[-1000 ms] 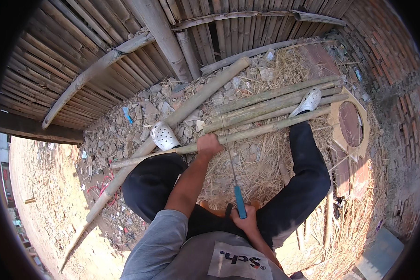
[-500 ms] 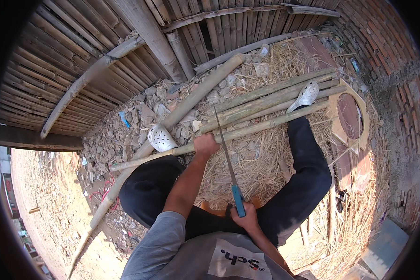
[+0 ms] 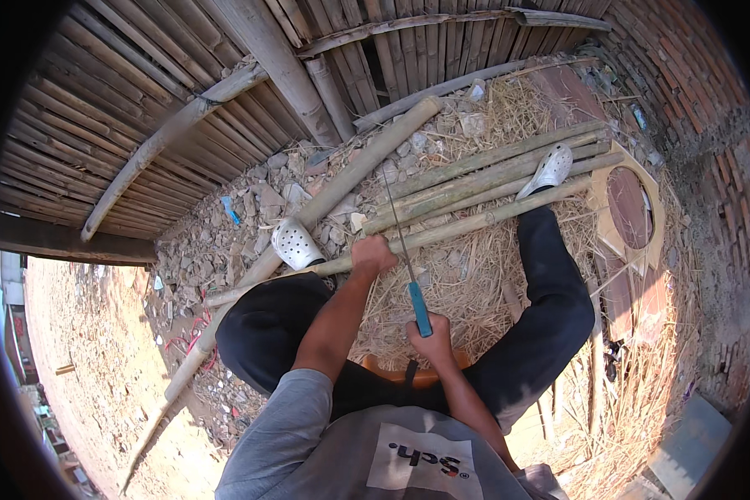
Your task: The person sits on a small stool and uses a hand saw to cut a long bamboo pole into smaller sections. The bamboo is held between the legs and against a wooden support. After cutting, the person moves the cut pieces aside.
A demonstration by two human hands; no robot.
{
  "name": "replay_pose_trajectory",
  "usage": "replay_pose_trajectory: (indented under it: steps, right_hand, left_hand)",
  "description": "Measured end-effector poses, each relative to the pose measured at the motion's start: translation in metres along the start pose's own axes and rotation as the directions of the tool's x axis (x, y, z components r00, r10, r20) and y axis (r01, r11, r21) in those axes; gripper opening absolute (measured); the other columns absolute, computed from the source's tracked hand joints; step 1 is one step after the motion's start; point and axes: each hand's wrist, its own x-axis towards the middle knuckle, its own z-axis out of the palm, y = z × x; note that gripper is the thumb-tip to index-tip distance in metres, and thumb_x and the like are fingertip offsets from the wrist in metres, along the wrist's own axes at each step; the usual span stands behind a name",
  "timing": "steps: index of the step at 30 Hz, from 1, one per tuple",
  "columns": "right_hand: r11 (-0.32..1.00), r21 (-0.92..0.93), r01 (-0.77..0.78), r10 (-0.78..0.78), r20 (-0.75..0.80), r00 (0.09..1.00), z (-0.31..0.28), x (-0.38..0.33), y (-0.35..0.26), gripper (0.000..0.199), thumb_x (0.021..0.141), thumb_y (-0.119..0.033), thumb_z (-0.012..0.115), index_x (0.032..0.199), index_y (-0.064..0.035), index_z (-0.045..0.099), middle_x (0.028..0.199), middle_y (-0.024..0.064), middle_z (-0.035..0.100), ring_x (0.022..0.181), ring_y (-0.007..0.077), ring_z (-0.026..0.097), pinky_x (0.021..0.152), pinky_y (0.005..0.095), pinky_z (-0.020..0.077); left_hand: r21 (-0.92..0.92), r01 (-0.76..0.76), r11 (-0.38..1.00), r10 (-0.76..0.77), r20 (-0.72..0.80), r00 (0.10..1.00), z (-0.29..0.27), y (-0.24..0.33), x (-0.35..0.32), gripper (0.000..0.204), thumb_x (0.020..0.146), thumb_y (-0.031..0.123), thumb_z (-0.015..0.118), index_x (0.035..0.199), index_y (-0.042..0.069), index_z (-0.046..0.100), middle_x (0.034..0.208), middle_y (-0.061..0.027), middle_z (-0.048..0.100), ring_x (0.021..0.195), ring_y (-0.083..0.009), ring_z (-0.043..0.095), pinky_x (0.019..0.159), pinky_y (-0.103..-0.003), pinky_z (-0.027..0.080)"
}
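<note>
Handsaw [image 3: 417,298] over bamboo pole [image 3: 467,227], hands apart and both occupied.

Left hand [image 3: 375,254] clamped on the bamboo just beside the crossing blade [image 3: 407,263], apparently to steady the length near that spot; right hand [image 3: 431,339] wrapped round the teal handle [image 3: 421,313], steel pointing away from the body, roughly in line with the forearm. Contact between teeth and bamboo: cannot tell. Bamboo stretched crosswise before the knees, left end over thicker pole [image 3: 367,163], seemingly as a prop. Left clog [image 3: 297,243] on or against that prop, perhaps to pin it; right clog [image 3: 550,171] over loose poles [image 3: 467,195], likely for bracing. Straw [image 3: 467,292] nearer the body.
</note>
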Motion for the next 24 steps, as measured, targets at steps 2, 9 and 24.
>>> replay_pose_trajectory:
  steps: [2, 9, 24]
  right_hand:
    - [0.999, -0.041, 0.02, -0.021, -0.014, 1.0, -0.005, 0.002, -0.001, 0.019, 0.075, -0.011, 0.066, 0.064, -0.0006, 0.055, 0.052, 0.0088, 0.052, 0.05, 0.0116, 0.056, 0.05, 0.0314, 0.0446]
    - [0.995, -0.067, 0.073, -0.072, 0.017, 0.997, -0.005, -0.04, 0.024, 0.021, 0.076, -0.014, 0.066, 0.064, -0.0009, 0.055, 0.052, 0.012, 0.052, 0.049, 0.0211, 0.059, 0.051, 0.0354, 0.0452]
    - [0.997, 0.072, 0.025, -0.024, -0.017, 1.0, 0.003, 0.015, 0.004, 0.021, 0.076, -0.013, 0.065, 0.064, -0.0007, 0.054, 0.049, 0.0104, 0.048, 0.044, 0.0169, 0.054, 0.048, 0.0342, 0.044]
  left_hand:
    - [0.014, 0.0, 1.0, 0.0, 0.008, 1.0, -0.007, -0.002, 0.005, 0.044, 0.069, 0.036, 0.066, 0.103, 0.007, 0.071, 0.104, -0.0156, 0.07, 0.097, -0.0284, 0.068, 0.084, -0.038, 0.054]
    - [0.01, -0.005, 1.0, 0.005, -0.001, 1.0, -0.012, 0.002, -0.003, 0.047, 0.068, 0.036, 0.066, 0.102, 0.005, 0.071, 0.106, -0.0159, 0.07, 0.098, -0.0281, 0.068, 0.085, -0.037, 0.054]
    - [-0.019, -0.007, 1.0, 0.007, -0.005, 1.0, -0.005, 0.008, 0.001, 0.041, 0.069, 0.036, 0.067, 0.097, 0.007, 0.073, 0.103, -0.0142, 0.071, 0.097, -0.0272, 0.069, 0.085, -0.037, 0.054]
